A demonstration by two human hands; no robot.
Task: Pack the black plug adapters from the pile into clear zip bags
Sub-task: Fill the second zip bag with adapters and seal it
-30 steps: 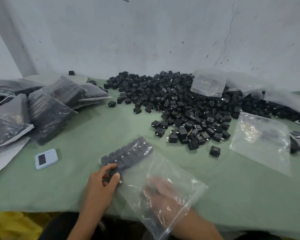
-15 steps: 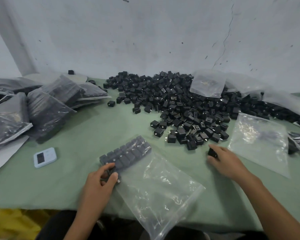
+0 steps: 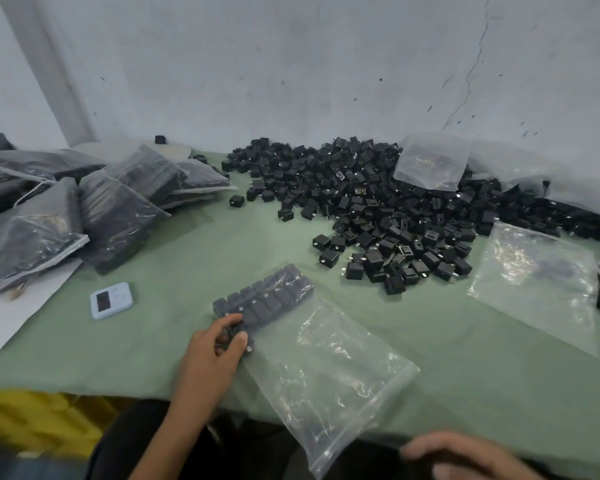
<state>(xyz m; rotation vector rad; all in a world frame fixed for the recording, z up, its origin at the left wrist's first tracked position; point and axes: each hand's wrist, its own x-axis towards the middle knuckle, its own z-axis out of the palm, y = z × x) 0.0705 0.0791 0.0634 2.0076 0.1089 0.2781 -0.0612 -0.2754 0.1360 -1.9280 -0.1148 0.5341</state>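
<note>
Down at the lower right edge of the frame my right hand (image 3: 465, 455) is back, and it's a blur! Half a second ago it was out at the near fringe of the pile (image 3: 378, 202), closing on a stray adapter that sat apart from the rest. That spot on the green tabletop (image 3: 187, 254) is bare now, so I reckon I've lifted it. But can I see it in my fingers? No: the hand is smeared and half out of shot, so I cannot tell how it is closed or what it carries.

Over at lower centre, my left hand (image 3: 219, 344) hasn't budged. Thumb and curled fingers pinch the near-left corner of the zip bag (image 3: 326, 358), clamping the end of the row of adapters (image 3: 267, 297) packed along the bag's far edge. The row lies flat, neat, running up toward the middle of the frame, and the bag's open mouth trails off the tabletop's front edge, right by the returning hand.

What does that mean? One more piece looks set to go in through that mouth and slide up against the row. Plenty left, though: the pile spreads wide across the upper right, and most of this bag is empty plastic.
</note>
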